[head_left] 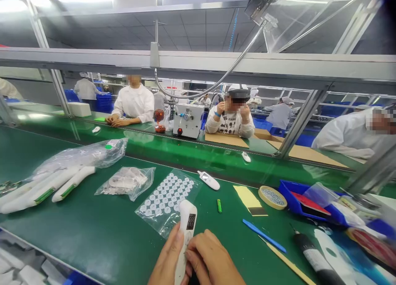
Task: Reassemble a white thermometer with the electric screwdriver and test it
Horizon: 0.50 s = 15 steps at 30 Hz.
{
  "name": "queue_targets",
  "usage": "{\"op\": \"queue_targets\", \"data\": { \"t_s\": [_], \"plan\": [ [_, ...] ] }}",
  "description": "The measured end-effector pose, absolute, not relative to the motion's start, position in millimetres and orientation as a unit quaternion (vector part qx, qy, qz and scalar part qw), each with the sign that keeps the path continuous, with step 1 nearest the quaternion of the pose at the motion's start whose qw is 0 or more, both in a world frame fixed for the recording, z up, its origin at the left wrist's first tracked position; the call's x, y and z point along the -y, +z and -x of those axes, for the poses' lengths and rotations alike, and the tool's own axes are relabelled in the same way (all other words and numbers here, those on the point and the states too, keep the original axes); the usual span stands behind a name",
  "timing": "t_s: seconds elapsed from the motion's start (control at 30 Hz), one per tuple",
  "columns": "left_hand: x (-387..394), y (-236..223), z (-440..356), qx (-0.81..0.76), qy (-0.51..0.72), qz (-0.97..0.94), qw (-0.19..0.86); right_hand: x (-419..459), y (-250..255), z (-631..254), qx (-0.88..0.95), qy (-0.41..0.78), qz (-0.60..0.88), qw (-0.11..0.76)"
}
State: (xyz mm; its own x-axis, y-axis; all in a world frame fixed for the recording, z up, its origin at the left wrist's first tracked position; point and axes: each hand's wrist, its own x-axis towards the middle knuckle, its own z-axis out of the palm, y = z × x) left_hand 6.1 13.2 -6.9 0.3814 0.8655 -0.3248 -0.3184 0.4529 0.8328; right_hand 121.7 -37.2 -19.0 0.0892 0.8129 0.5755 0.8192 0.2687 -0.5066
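A white handheld infrared thermometer (185, 214) stands nearly upright in front of me, its dark display showing digits. My left hand (168, 254) wraps round its body from the left. My right hand (213, 256) is closed at the right side of its lower part, thumb and fingers pressed against it. The lower end of the thermometer is partly hidden by my fingers. Just behind it lies a clear bag of round white discs (167, 196). A white ear thermometer (208, 180) rests by the belt's near edge, with a small green battery (219, 206) closer to me.
Left are long white housings (74, 182), a large plastic bag (83, 155) and a bag of small parts (126, 180). Right lie a blue pry tool (264, 235), a tape roll (272, 197), a blue bin (309, 206) and an electric screwdriver (315, 252). Co-workers sit across the green belt (173, 153).
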Motion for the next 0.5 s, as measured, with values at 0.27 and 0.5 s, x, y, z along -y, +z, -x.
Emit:
{"op": "queue_targets", "data": {
  "t_s": [0.27, 0.5],
  "plan": [
    [-10.8, 17.0, -11.0, -0.382, 0.321, -0.313, 0.808, 33.2, -3.2, -121.1, 0.733, -0.250, 0.516, 0.366],
    [-11.4, 17.9, -14.6, -0.389, 0.352, -0.294, 0.799, 35.3, 15.0, -122.9, 0.728, -0.338, 0.499, 0.326]
  ]
}}
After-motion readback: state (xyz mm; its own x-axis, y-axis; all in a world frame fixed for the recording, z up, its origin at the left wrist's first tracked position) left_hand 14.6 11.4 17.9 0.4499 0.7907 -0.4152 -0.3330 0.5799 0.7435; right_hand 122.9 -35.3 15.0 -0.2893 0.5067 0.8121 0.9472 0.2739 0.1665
